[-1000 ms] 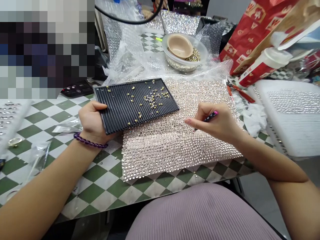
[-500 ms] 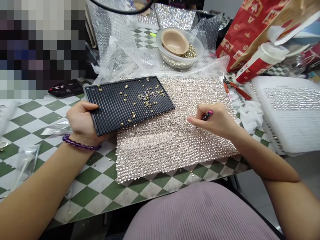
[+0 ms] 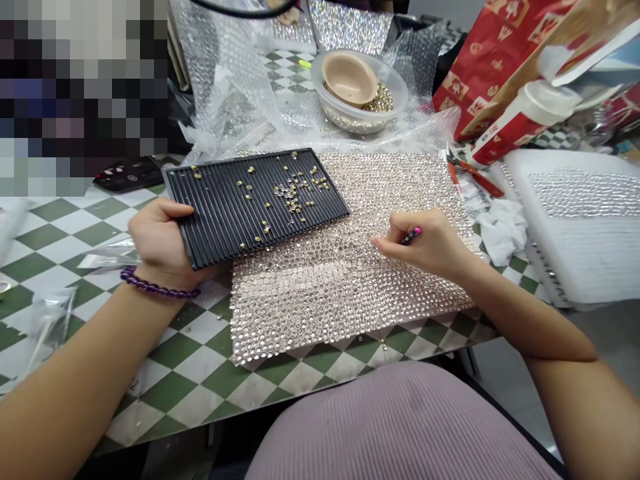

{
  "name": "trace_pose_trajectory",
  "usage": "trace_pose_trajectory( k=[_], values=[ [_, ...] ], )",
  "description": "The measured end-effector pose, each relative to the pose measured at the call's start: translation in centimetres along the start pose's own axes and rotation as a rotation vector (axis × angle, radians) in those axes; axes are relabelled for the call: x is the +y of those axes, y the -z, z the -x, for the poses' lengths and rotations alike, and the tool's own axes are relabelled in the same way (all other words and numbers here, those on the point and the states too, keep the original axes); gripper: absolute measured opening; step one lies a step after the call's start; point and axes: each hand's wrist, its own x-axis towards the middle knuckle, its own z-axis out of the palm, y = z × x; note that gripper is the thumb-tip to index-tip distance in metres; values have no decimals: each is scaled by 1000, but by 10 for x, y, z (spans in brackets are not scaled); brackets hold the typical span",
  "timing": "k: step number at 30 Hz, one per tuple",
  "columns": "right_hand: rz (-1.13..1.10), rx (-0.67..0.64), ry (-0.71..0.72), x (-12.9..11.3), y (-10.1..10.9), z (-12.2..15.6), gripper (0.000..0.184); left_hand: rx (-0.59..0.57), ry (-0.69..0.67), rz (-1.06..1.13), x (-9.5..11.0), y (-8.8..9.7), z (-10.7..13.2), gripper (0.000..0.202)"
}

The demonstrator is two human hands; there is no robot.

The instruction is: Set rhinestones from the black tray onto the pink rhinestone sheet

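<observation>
My left hand (image 3: 163, 233) is closed on the near left corner of a black ridged tray (image 3: 215, 207), thumb on top. Small yellowish rhinestones (image 3: 290, 195) lie scattered over the tray's grooves, mostly toward its right end. The tray is tilted and overlaps the left part of a sheet covered in rows of clear rhinestones (image 3: 310, 313). Over the right part of that sheet, my right hand (image 3: 425, 240) is closed round a thin dark pen-like tool (image 3: 411, 235) with a pink end. The tool's tip is hidden by my fingers.
Behind the sheet, a clear plastic bowl (image 3: 395, 113) holds loose rhinestones and a beige bowl (image 3: 350, 77), with bubble wrap (image 3: 240, 107) around. Orange-handled pliers (image 3: 477, 179), crumpled tissue (image 3: 503, 230), a red cup (image 3: 505, 137) and a white foam-wrapped stack (image 3: 585, 253) are at right.
My right hand has shifted very slightly left over the sheet with the pen-like tool. The tray stays in my left hand, almost unmoved.
</observation>
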Motion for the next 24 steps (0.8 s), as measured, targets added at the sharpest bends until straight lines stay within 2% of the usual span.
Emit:
trace_pose_trajectory(
  k=[6, 12, 21, 24],
  values=[
    [49, -7, 2, 0, -1, 1, 36, 15, -2, 12, 0, 0, 1, 79],
    [54, -4, 25, 1, -3, 4, 36, -56, -34, -21, -1, 6, -5, 68],
    [49, 50, 16, 0, -2, 6, 38, 27, -16, -69, 0, -3, 3, 68],
    [18, 53, 39, 1, -4, 8, 37, -31, -56, -90, -2, -1, 2, 62]
  ],
)
